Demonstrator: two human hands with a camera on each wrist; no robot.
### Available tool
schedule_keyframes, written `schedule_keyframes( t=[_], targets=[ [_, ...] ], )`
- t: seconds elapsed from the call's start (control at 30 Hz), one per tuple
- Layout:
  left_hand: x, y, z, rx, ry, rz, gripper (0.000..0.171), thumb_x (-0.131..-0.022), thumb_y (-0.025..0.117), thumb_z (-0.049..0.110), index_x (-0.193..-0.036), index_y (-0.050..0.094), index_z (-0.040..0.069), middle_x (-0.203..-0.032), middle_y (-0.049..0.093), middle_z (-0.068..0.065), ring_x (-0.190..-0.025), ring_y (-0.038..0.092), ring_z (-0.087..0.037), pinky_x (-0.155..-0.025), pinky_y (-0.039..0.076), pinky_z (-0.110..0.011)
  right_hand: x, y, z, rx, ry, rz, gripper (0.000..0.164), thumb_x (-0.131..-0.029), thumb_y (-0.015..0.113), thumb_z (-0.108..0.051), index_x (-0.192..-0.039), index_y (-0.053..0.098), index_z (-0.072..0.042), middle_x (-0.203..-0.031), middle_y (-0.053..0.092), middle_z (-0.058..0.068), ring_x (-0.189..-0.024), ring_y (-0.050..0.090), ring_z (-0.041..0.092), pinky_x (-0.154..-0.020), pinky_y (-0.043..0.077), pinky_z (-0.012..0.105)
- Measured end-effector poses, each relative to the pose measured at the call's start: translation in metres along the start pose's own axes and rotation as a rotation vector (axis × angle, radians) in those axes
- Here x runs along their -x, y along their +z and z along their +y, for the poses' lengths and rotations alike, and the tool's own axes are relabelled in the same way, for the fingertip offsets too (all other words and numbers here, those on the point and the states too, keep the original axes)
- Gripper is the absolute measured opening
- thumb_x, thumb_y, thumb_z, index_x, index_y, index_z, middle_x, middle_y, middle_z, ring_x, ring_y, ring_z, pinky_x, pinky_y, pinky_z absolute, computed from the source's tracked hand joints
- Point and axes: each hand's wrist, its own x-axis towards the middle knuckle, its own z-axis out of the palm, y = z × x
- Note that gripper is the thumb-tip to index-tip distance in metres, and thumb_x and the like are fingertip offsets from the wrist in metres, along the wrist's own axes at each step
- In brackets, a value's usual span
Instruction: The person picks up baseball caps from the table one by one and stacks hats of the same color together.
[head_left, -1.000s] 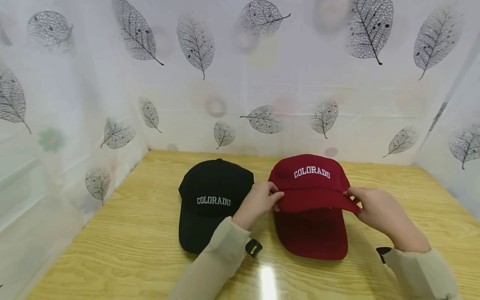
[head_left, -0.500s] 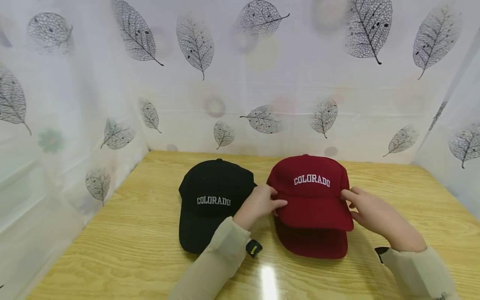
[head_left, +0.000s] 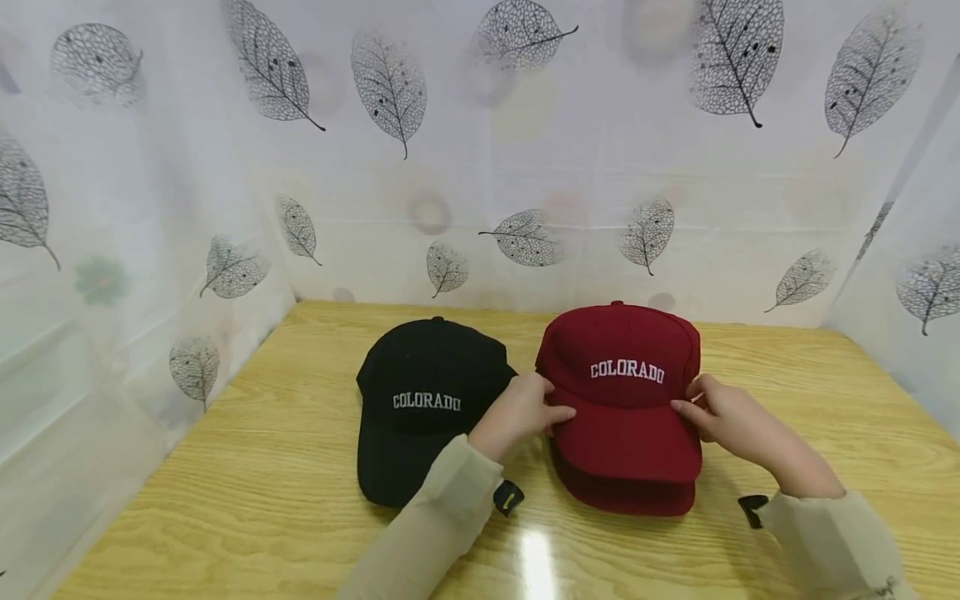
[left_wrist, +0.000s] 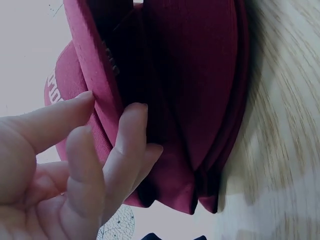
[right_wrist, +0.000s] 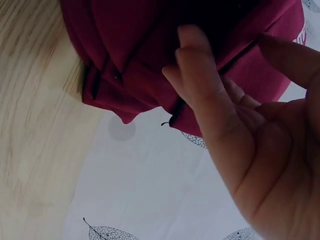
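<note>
A dark red baseball cap lettered COLORADO sits over more red caps, whose lower brim shows beneath it in the head view. My left hand pinches the left side of the top cap's brim, thumb above and fingers below. On the opposite side, my right hand pinches the same cap near the brim's corner. The left wrist view shows a gap between the top brim and the stacked brims below. In the right wrist view, fingers reach under the brim into shadow.
Left of the red caps lies a black COLORADO cap, partly behind the left hand. The wooden table meets a leaf-printed curtain at the back and sides. A dark strap piece shows by the left cuff.
The top red cap's brim has come down from its raised tilt toward the lower brim, covering more of it. Both hands keep hold at its sides; the right has shifted slightly left.
</note>
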Motion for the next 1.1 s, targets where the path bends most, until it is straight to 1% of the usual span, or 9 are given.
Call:
schedule_keyframes(
  t=[0.07,0.17,0.27,0.37,0.43,0.63,0.87,1.0,1.1],
  targets=[
    [0.0,0.001,0.001,-0.009,0.004,-0.005,0.019,-0.081,0.065,0.021,-0.078,0.06,0.003,-0.056,0.058,-0.006,-0.051,0.058,-0.017,-0.049,0.041,-0.019,0.0,-0.001,0.0,-0.044,0.025,-0.028,0.032,-0.09,0.052,-0.018,-0.096,0.045,0.013,-0.074,0.06,0.008,-0.058,0.057,0.014,-0.051,0.048,0.026],
    [0.0,0.003,0.002,-0.017,0.0,-0.013,0.021,-0.081,0.065,0.023,-0.081,0.058,0.003,-0.052,0.056,-0.004,-0.049,0.058,-0.016,-0.049,0.041,-0.019,0.0,-0.002,-0.001,-0.063,0.046,-0.066,0.035,-0.091,0.051,-0.02,-0.099,0.049,0.014,-0.071,0.059,0.005,-0.059,0.058,0.014,-0.051,0.049,0.025],
    [0.002,0.005,0.003,-0.013,-0.014,-0.016,0.023,-0.081,0.065,0.026,-0.079,0.058,0.004,-0.051,0.057,-0.004,-0.048,0.058,-0.017,-0.048,0.041,-0.02,0.0,-0.003,-0.002,-0.05,0.047,-0.091,0.029,-0.09,0.051,-0.023,-0.088,0.056,0.006,-0.064,0.054,0.001,-0.057,0.056,0.013,-0.051,0.048,0.024],
    [0.003,0.006,0.003,-0.017,-0.025,-0.018,0.025,-0.081,0.064,0.028,-0.075,0.057,0.005,-0.051,0.058,-0.005,-0.048,0.058,-0.017,-0.047,0.041,-0.021,0.001,-0.005,-0.003,-0.039,0.041,-0.117,0.029,-0.089,0.052,-0.027,-0.077,0.057,-0.001,-0.061,0.051,0.0,-0.055,0.055,0.013,-0.05,0.047,0.024],
    [0.004,0.007,0.004,-0.033,-0.03,-0.023,0.026,-0.081,0.064,0.029,-0.073,0.056,0.006,-0.052,0.058,-0.006,-0.047,0.057,-0.016,-0.048,0.041,-0.021,0.002,-0.005,-0.003,-0.036,0.035,-0.145,0.029,-0.088,0.054,-0.029,-0.075,0.057,-0.002,-0.061,0.052,0.0,-0.053,0.055,0.014,-0.049,0.047,0.025],
    [0.006,0.011,0.003,-0.096,-0.041,-0.055,0.029,-0.079,0.067,0.03,-0.066,0.055,0.006,-0.05,0.057,-0.007,-0.044,0.055,-0.017,-0.044,0.037,-0.022,0.003,-0.004,0.001,-0.084,0.026,-0.249,0.027,-0.086,0.057,-0.024,-0.083,0.058,0.003,-0.068,0.057,0.001,-0.056,0.057,0.015,-0.05,0.047,0.026],
    [0.003,0.015,-0.001,-0.111,-0.077,-0.098,0.027,-0.076,0.07,0.028,-0.067,0.056,0.007,-0.05,0.056,-0.007,-0.045,0.054,-0.017,-0.042,0.034,-0.022,0.001,0.002,0.006,-0.129,-0.03,-0.308,0.024,-0.085,0.059,-0.02,-0.081,0.055,0.004,-0.07,0.056,0.002,-0.059,0.056,0.016,-0.05,0.048,0.025],
    [0.003,0.014,-0.002,-0.122,-0.078,-0.117,0.027,-0.075,0.071,0.028,-0.064,0.056,0.007,-0.049,0.055,-0.006,-0.044,0.053,-0.016,-0.042,0.033,-0.021,0.0,0.003,0.008,-0.164,-0.045,-0.354,0.023,-0.084,0.06,-0.017,-0.084,0.055,0.005,-0.076,0.057,0.004,-0.062,0.056,0.017,-0.052,0.049,0.026],
    [0.003,0.014,-0.001,-0.159,-0.064,-0.122,0.03,-0.075,0.07,0.029,-0.06,0.056,0.008,-0.045,0.053,-0.004,-0.041,0.051,-0.014,-0.042,0.032,-0.02,0.0,0.002,0.01,-0.185,-0.045,-0.376,0.023,-0.084,0.06,-0.016,-0.087,0.056,0.006,-0.079,0.058,0.006,-0.064,0.055,0.017,-0.053,0.049,0.026]
  ],
)
